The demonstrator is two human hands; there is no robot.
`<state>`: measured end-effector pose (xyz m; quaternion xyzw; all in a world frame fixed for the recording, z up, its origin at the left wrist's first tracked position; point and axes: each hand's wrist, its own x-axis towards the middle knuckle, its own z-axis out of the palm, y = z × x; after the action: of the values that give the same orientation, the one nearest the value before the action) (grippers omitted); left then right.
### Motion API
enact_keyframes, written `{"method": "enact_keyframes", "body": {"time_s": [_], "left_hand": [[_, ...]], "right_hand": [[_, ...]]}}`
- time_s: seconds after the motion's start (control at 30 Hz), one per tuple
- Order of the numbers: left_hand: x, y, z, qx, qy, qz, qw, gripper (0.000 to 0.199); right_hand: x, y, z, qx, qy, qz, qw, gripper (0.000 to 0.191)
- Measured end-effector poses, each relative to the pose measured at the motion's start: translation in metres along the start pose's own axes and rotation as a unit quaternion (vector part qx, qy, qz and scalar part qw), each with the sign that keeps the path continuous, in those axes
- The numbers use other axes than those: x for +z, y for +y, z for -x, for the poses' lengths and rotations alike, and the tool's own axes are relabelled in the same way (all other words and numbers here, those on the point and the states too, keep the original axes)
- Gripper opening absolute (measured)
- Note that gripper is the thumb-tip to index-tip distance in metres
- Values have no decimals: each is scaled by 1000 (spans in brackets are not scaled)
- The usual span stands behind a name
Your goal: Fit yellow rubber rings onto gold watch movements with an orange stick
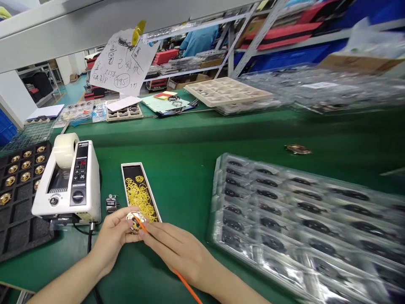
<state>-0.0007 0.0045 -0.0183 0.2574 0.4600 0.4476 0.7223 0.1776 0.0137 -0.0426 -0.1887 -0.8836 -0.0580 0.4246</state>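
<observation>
Between the thumb and fingers of my left hand (115, 234) is a small round metal part (134, 221), silver and gold with dark areas. My right hand (180, 249) pinches a thin orange tool (186, 287), whose tip touches or hovers over the part's face; which of the two is unclear. Just beyond both hands lies a narrow white-rimmed box (143, 169) with a black bottom, holding several thin yellow rings (139, 196). A small metal counter (111, 203) stands left of the box.
A white tape dispenser (88, 169) and a black foam tray (19, 228) of gold round parts are at left. Clear plastic trays (268, 202) with dark parts fill the right. One loose part (298, 149) lies behind them. A beige tray (228, 95) rests on the back ledge.
</observation>
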Motion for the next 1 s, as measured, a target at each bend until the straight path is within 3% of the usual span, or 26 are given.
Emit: {"method": "enact_keyframes", "body": {"time_s": [0.17,0.27,0.4,0.6,0.77,1.0], "left_hand": [[-1,2,0,2,7,-22,1000,48],[0,4,2,12,6,-47,999,45],[1,6,3,58,-5,-82,995,36],[-1,4,2,129,7,-149,980,24],[-2,3,2,170,40,-187,967,13],[-1,0,2,215,41,-197,956,30]], "right_hand": [[-10,-6,-3,161,92,-126,975,26],[-13,-6,-4,207,123,-151,959,30],[-11,-6,-3,225,124,-157,954,31],[-5,-5,1,197,103,-149,964,27],[1,-3,0,167,110,-31,979,25],[14,-20,-17,202,46,-20,978,20]]}}
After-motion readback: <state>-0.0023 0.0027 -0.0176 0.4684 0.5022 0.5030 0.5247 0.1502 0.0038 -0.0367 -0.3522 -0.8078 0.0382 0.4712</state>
